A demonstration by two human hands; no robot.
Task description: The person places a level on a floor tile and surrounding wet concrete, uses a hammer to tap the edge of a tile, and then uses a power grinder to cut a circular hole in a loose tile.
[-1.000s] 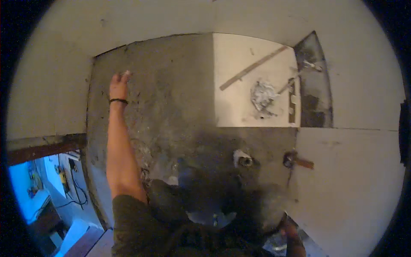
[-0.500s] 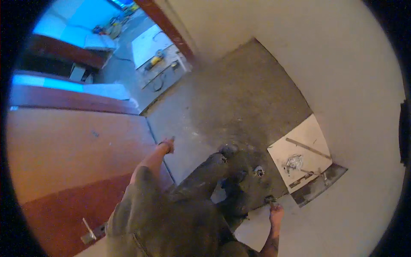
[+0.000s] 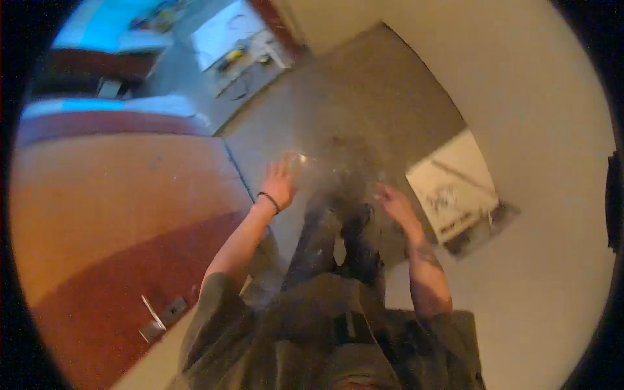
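Note:
My left hand (image 3: 279,186) hovers over the grey floor (image 3: 351,91) near the door's edge. Its fingers are spread, nothing shows in it, and a dark band (image 3: 269,201) circles the wrist. On the other side, my right hand (image 3: 394,203) is held out between my legs and the pale board (image 3: 442,162). Blur hides how its fingers are set and whether they hold anything. Below both hands are my dark, stained trousers (image 3: 318,244). Several thin items, among them a long strip (image 3: 455,174), lie on the board.
An orange-brown door (image 3: 123,201) with a metal handle (image 3: 154,313) takes up the left. A pale wall (image 3: 539,130) curves along the right. Beyond the doorway, a yellow tool (image 3: 233,58) lies by a white sheet (image 3: 226,32). A dark panel (image 3: 497,227) sits beside the pale board.
My legs have straightened. My left hand has moved right and spread its fingers. My right hand has risen from low beside a dark tufted thing, which I can no longer make out.

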